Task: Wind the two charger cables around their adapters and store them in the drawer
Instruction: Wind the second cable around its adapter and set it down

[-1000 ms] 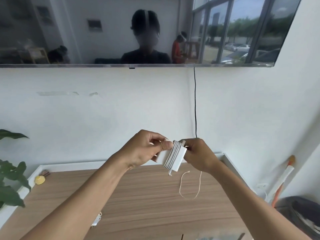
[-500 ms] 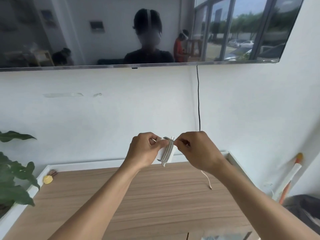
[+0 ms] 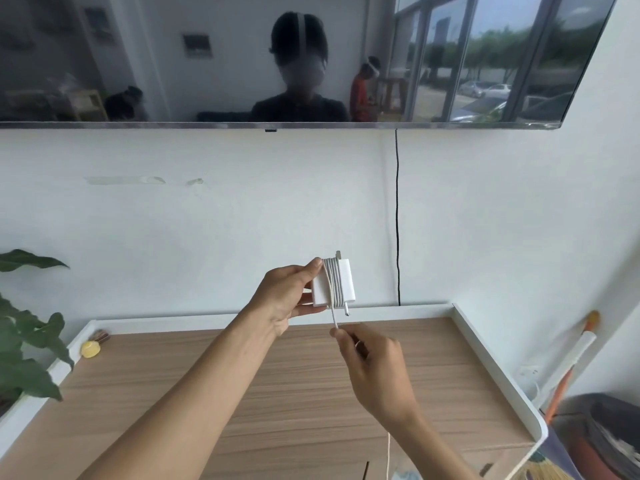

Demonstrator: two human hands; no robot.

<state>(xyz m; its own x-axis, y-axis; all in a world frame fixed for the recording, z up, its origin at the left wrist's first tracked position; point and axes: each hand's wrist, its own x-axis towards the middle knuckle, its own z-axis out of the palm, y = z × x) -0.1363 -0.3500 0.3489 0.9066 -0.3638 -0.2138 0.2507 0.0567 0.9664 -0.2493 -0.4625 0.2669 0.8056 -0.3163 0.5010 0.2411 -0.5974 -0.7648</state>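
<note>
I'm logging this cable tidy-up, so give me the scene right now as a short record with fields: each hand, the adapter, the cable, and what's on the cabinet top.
left hand: holds the white adapter up above the cabinet top
right hand: pinches the loose cable just below the adapter
adapter: several turns of cable already wound around its middle
cable: a free end hangs below the right wrist
cabinet top: wooden, a small yellow object at its far left corner
second charger: not visible
drawer: cannot tell from this view
</note>
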